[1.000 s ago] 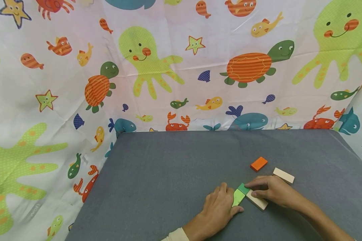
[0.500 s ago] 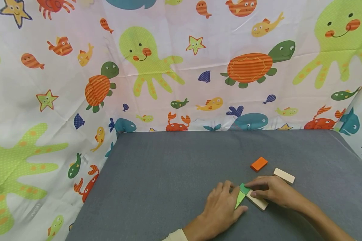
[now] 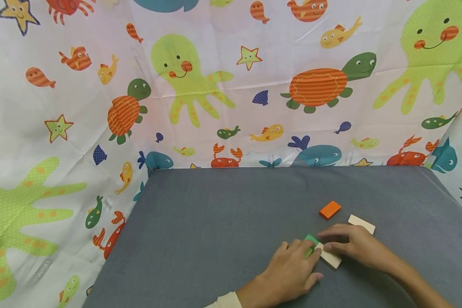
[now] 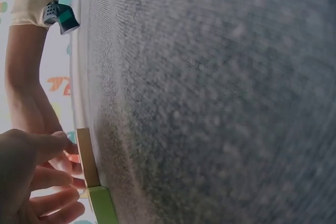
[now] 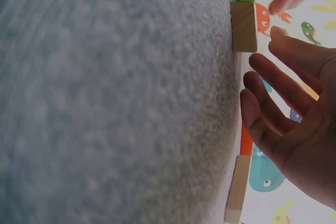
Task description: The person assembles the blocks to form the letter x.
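Observation:
In the head view my left hand [image 3: 290,271] hovers over the green blocks, fingertips at the near plain wooden block [image 3: 332,259]; whether they touch it I cannot tell. A darker green block [image 3: 311,238] shows beyond the fingers, while the light green block [image 4: 104,205] is mostly hidden from above. Both lie against the plain block's left end. My right hand [image 3: 359,247] is just right of that block, its fingers loosely bent and apart from it. The right wrist view shows nothing between thumb and fingers.
An orange block [image 3: 330,210] lies farther back on the grey cloth-covered table [image 3: 215,222]. Another plain wooden block [image 3: 362,223] sits behind my right hand. A sea-animal printed curtain [image 3: 215,107] borders the table at the back and sides.
My left hand has moved right, from the light green block's left side to over the green blocks. My right hand has let go at the green and plain blocks and drawn slightly right.

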`<state>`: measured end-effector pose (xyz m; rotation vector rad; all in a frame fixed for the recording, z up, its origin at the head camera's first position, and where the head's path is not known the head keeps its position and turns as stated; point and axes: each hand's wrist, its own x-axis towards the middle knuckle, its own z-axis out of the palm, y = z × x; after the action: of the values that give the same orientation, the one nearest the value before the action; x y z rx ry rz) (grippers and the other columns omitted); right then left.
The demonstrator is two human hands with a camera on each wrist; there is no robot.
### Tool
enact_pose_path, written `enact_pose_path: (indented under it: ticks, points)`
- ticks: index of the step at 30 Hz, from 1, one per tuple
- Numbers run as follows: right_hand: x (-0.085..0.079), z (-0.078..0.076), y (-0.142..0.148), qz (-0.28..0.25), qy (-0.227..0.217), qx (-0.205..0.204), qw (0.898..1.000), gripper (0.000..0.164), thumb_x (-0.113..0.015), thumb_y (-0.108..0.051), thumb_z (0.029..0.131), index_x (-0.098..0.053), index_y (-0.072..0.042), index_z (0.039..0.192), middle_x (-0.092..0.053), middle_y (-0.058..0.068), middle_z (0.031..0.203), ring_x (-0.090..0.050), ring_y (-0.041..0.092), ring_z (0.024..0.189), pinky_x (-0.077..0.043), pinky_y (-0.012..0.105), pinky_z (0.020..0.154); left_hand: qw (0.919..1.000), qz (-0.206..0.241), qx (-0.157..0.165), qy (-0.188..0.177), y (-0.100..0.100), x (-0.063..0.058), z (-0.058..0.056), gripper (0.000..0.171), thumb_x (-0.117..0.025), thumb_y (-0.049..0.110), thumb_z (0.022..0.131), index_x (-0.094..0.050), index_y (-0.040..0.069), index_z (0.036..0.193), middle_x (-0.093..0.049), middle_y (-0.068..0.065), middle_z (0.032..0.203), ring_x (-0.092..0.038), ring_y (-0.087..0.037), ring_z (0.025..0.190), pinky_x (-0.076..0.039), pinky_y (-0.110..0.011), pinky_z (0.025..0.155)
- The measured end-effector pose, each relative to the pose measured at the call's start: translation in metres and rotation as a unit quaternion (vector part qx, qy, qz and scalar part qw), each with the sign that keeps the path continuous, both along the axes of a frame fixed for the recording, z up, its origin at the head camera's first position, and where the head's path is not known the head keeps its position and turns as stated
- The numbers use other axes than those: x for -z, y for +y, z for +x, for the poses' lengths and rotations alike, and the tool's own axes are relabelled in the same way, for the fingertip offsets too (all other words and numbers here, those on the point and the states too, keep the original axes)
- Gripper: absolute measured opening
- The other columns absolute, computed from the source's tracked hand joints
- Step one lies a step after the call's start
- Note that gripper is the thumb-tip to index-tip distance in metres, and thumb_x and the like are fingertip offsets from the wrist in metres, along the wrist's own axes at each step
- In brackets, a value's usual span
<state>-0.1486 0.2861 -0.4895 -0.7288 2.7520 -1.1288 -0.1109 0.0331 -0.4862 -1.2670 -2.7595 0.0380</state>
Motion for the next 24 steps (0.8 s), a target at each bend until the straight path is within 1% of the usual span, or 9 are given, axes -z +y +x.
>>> enact_pose_path:
  ticks: [4, 8, 12, 15, 19, 22, 24]
  points:
    - [-0.003, 0.002, 0.003, -0.003, 0.011, 0.032, 0.999, 0.026, -0.083, -0.028, 0.094, -0.08, -0.019, 0.118, -0.078, -0.007, 0.113, -0.069, 0.002, 0.1, -0.057, 0.027, 0.081, 0.9999, -0.008, 0.007, -0.004, 0.001, 0.001, 0.0, 0.059, -0.049, 0.062, 0.107, -0.056, 0.028, 0.155, -0.049, 0.008, 0.156, -0.054, -0.007, 0.13, -0.047, -0.027, 0.091]
    - [-0.006, 0.002, 0.005, 0.006, 0.02, 0.064, 0.998, 0.027, -0.085, -0.027, 0.091, -0.081, -0.02, 0.117, -0.077, -0.009, 0.108, -0.065, -0.001, 0.092, -0.056, 0.027, 0.076, 1.0, -0.004, 0.004, 0.007, 0.001, 0.003, 0.002, 0.059, -0.052, 0.062, 0.106, -0.059, 0.027, 0.152, -0.051, 0.008, 0.152, -0.055, -0.007, 0.126, -0.046, -0.026, 0.089]
    - [-0.006, 0.002, 0.007, 0.006, 0.055, 0.085, 0.995, 0.028, -0.088, -0.021, 0.088, -0.082, -0.019, 0.115, -0.075, -0.007, 0.103, -0.062, -0.004, 0.087, -0.055, 0.025, 0.071, 0.9999, -0.007, -0.002, 0.01, 0.001, 0.004, 0.002, 0.058, -0.053, 0.063, 0.105, -0.061, 0.027, 0.15, -0.052, 0.008, 0.149, -0.055, -0.007, 0.124, -0.044, -0.026, 0.087]
    - [-0.007, 0.002, 0.011, 0.006, 0.082, 0.104, 0.991, 0.03, -0.09, -0.017, 0.085, -0.082, -0.018, 0.114, -0.075, -0.004, 0.105, -0.063, -0.004, 0.087, -0.055, 0.025, 0.07, 0.9999, -0.013, -0.004, -0.004, 0.002, 0.004, 0.002, 0.058, -0.051, 0.064, 0.105, -0.06, 0.028, 0.15, -0.051, 0.009, 0.15, -0.053, -0.007, 0.126, -0.045, -0.027, 0.088]
    - [-0.009, 0.001, 0.015, 0.022, 0.106, 0.133, 0.985, 0.032, -0.092, -0.017, 0.083, -0.082, -0.016, 0.113, -0.076, -0.002, 0.107, -0.064, 0.0, 0.087, -0.056, 0.026, 0.07, 0.9997, -0.02, -0.005, -0.013, 0.003, 0.004, 0.002, 0.059, -0.049, 0.065, 0.106, -0.059, 0.028, 0.15, -0.05, 0.009, 0.151, -0.052, -0.006, 0.128, -0.045, -0.027, 0.089]
    - [-0.01, 0.0, 0.02, 0.038, 0.113, 0.157, 0.98, 0.034, -0.092, -0.017, 0.082, -0.081, -0.015, 0.114, -0.076, 0.003, 0.108, -0.065, 0.006, 0.084, -0.055, 0.026, 0.067, 0.9997, -0.022, -0.005, 0.0, 0.003, 0.005, 0.002, 0.058, -0.05, 0.065, 0.105, -0.06, 0.028, 0.149, -0.051, 0.009, 0.15, -0.053, -0.006, 0.127, -0.045, -0.027, 0.089]
    - [-0.01, 0.0, 0.024, 0.049, 0.105, 0.169, 0.979, 0.035, -0.091, -0.019, 0.084, -0.081, -0.013, 0.117, -0.076, 0.008, 0.112, -0.064, 0.01, 0.083, -0.053, 0.026, 0.065, 0.9997, -0.022, -0.004, 0.01, 0.004, 0.006, 0.003, 0.058, -0.051, 0.065, 0.105, -0.061, 0.028, 0.148, -0.052, 0.009, 0.148, -0.053, -0.006, 0.125, -0.044, -0.027, 0.089]
